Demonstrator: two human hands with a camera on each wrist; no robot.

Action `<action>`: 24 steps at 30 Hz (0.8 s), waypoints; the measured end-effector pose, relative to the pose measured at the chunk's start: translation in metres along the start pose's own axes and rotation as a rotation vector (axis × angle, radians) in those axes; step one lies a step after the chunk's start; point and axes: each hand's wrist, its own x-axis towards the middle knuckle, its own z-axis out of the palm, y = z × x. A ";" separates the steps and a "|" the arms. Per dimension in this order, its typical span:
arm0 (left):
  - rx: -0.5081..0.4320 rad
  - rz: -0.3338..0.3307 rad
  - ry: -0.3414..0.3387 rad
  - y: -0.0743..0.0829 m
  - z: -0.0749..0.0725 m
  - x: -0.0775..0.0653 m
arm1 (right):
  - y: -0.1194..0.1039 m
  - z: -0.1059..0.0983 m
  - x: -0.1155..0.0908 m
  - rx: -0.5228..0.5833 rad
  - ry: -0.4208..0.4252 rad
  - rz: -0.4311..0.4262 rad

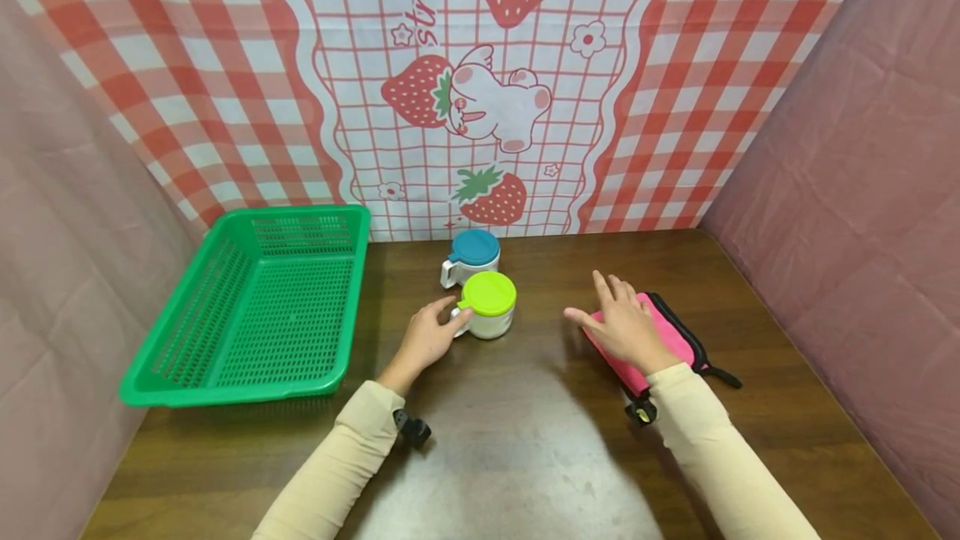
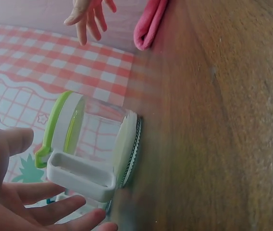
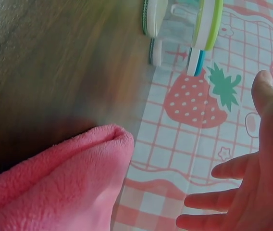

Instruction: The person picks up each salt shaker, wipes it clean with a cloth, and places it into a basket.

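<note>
A clear seasoning jar with a lime-green lid (image 1: 489, 293) and a white side handle (image 2: 81, 176) stands upright on the table. My left hand (image 1: 429, 335) is at its handle, thumb and fingers spread to either side of it. Close behind stands a second jar with a blue lid (image 1: 476, 247), its handle also to the left. My right hand (image 1: 624, 326) hovers with spread fingers over a folded pink cloth (image 1: 672, 337) with black edging and a black loop. In the right wrist view the pink cloth (image 3: 74, 178) looks fuzzy, and the hand grips nothing.
A green plastic basket (image 1: 348, 307) with slotted sides stands at the left of the brown wooden table (image 1: 495, 440). A red checked strawberry cloth (image 1: 645, 107) hangs at the back, with pink curtains (image 1: 847, 190) on both sides.
</note>
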 end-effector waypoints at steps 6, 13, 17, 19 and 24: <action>-0.073 -0.005 0.002 0.001 0.001 -0.001 | 0.006 -0.002 -0.001 0.002 0.000 0.018; -0.139 0.015 0.006 -0.001 0.005 -0.002 | 0.014 0.001 -0.003 0.009 -0.031 0.045; -0.166 -0.010 0.017 -0.004 0.007 0.000 | 0.020 0.003 -0.002 0.002 -0.036 0.051; -0.182 -0.031 0.022 -0.005 0.008 0.000 | 0.023 0.004 -0.002 -0.002 -0.047 0.060; -0.270 -0.067 0.032 -0.007 0.010 0.000 | 0.029 0.006 -0.002 -0.018 -0.063 0.067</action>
